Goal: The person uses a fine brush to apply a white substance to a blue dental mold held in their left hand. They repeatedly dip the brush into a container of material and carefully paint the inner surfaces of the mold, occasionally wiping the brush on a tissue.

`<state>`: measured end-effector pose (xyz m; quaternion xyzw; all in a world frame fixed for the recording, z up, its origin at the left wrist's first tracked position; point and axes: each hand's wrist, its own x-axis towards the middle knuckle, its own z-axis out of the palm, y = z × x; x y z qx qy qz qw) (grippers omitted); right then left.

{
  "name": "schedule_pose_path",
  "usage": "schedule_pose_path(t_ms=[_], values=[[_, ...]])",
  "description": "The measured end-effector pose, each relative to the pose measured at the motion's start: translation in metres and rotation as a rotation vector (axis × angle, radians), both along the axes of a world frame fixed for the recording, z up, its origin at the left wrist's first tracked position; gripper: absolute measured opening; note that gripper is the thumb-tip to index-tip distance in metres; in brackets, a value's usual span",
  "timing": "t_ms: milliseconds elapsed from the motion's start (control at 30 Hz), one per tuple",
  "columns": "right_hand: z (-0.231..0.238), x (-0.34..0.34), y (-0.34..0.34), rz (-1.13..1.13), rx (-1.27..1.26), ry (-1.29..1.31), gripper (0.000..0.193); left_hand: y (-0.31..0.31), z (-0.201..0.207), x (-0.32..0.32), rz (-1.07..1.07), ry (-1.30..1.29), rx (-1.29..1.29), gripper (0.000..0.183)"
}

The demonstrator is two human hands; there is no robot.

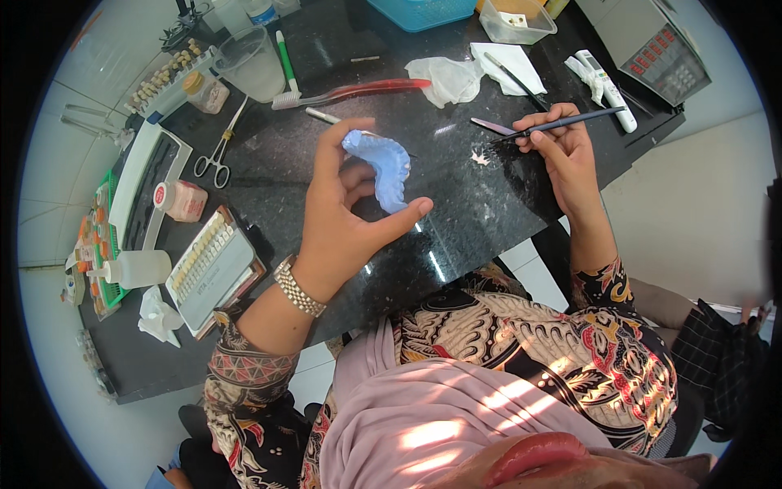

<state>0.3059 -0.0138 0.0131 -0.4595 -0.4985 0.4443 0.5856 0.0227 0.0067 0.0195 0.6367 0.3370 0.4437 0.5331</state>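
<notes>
My left hand (342,216) holds a light blue arch-shaped dental cast (383,167) between thumb and fingers, a little above the black stone counter (456,212). My right hand (566,151) grips a thin dark-handled instrument (570,122) like a pen, its tip pointing left toward a small pale scrap (480,157) on the counter. A flat metal blade (491,126) lies just beyond that tip. The two hands are apart, the cast on the left, the instrument on the right.
Scissors (213,159), a red-handled toothbrush (358,91), a clear cup (252,63) and a small jar (205,91) lie at the back left. A tooth shade guide (210,269), white bottle (134,269) and crumpled tissue (444,80) are nearby. A grey device (652,45) sits at the back right.
</notes>
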Motion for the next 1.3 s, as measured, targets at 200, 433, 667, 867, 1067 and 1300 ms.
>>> schedule_pose_path(t_ms=[200,433,667,867,1067,1300], values=[[-0.002,-0.001,0.001,0.025,0.028,-0.087,0.024,0.001,0.001,0.0,0.007,-0.009,0.038,0.079],[-0.005,0.0,0.001,0.01,0.105,-0.075,0.024,0.0,0.001,0.002,0.025,0.002,0.058,0.079],[-0.007,0.0,0.001,-0.005,0.122,-0.052,0.025,-0.001,0.002,0.002,0.038,0.0,0.08,0.077],[-0.005,0.0,0.002,-0.071,0.137,0.007,0.025,0.0,0.004,0.003,0.032,-0.042,0.086,0.077],[-0.012,0.0,0.005,-0.078,0.153,0.037,0.022,-0.004,0.004,0.003,0.068,-0.037,0.057,0.077],[-0.012,0.003,0.003,-0.086,0.166,0.101,0.02,-0.003,0.004,0.007,0.062,-0.016,0.127,0.076]])
